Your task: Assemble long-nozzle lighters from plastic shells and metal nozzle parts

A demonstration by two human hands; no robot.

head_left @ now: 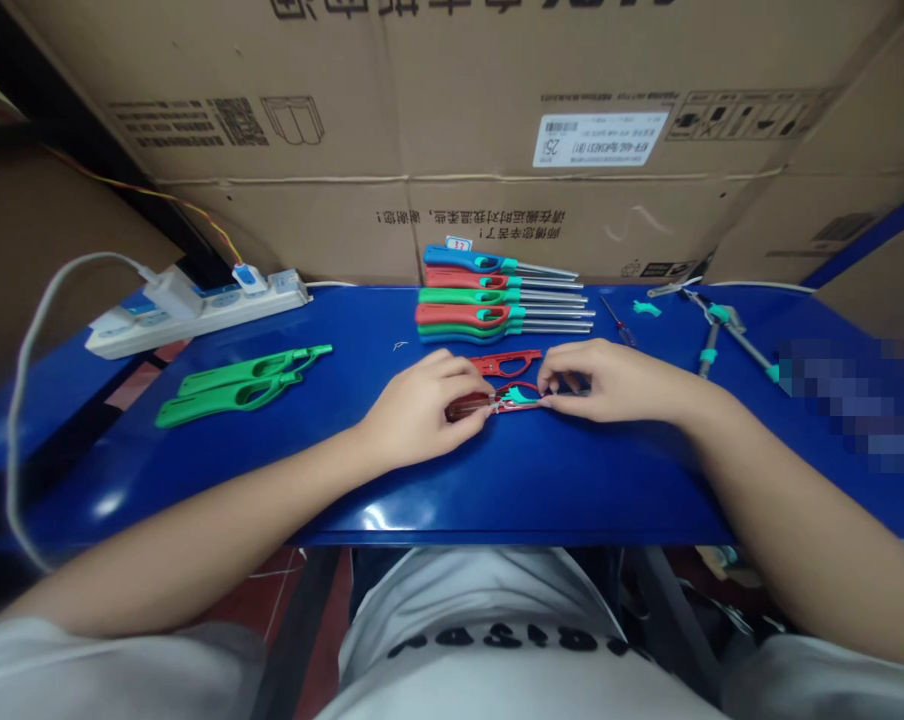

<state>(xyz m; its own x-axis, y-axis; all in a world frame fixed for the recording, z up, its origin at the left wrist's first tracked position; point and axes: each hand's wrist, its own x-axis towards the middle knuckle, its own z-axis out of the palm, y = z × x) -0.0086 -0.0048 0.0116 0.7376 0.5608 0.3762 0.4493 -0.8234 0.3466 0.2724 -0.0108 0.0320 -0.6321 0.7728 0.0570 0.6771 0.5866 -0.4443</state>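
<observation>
A red lighter casing half (pixel 524 406) lies between my hands on the blue table. Inside it sits a teal trigger piece (pixel 515 395). My left hand (pixel 429 405) is closed over the handle end, thumb at the near side. At the opposite end, the fingertips of my right hand (pixel 609 380) pinch the casing; my fingers hide exactly what they press on there. Just behind is a second red casing half (pixel 523 361), partly covered by my left fingers.
Assembled lighters (pixel 463 297) are stacked at the back, with a numbered tag (pixel 459 243). Green casing halves (pixel 231 385) lie left, before a power strip (pixel 204 318). A small screwdriver (pixel 621 328), a teal part (pixel 646 308) and grey rods with teal pieces (pixel 714 335) lie right. Cardboard (pixel 422 140) stands behind.
</observation>
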